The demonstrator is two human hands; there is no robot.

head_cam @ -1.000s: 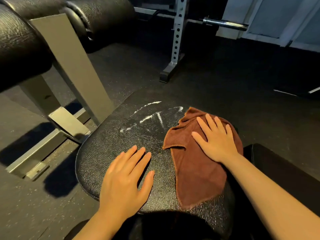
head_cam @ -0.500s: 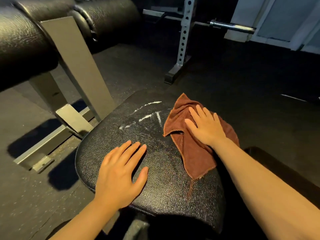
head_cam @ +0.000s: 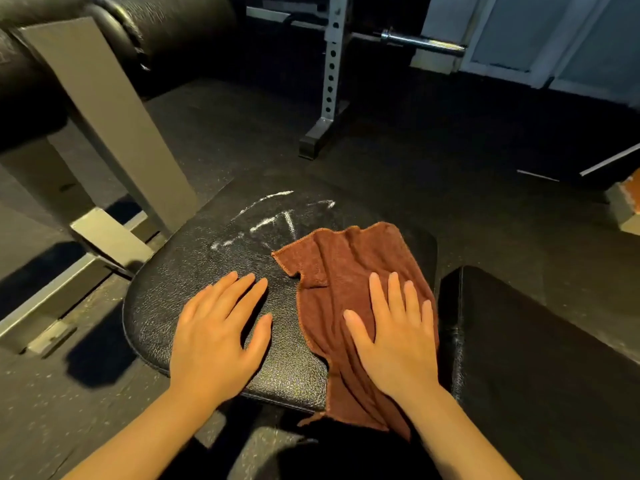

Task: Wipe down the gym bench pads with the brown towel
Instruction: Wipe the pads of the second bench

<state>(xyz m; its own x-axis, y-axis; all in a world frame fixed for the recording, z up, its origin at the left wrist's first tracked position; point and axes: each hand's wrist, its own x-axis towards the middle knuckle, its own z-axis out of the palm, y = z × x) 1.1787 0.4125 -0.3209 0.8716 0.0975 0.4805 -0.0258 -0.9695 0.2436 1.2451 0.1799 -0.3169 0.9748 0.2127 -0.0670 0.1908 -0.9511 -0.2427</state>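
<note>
Pressing flat on the brown towel (head_cam: 349, 282), the person's right hand (head_cam: 398, 337) lay with fingers straight and slightly spread, gripping nothing. The towel was spread over the right side of the black seat pad (head_cam: 194, 299), its near end hanging over the pad's near edge and its far corner folded back on itself. The left hand (head_cam: 218, 337) rested palm-down on the bare pad just left of the towel, fingers straight and close together, thumb out to the side, not touching the cloth.

Beyond the left hand, on the pad's far half, white chalky streaks (head_cam: 270, 223) were noted, the nearest of them just beside the towel's far left corner. To the right of the seat pad, across a narrow gap, stood a second black pad (head_cam: 540, 358). Left of the seat pad a grey steel frame (head_cam: 104, 109) rose at a slant toward large black roller pads (head_cam: 166, 32). Past the far edge of the seat pad a white perforated rack upright (head_cam: 330, 77) stood on the dark rubber floor (head_cam: 433, 140), with a barbell end (head_cam: 422, 43) jutting to its right.
</note>
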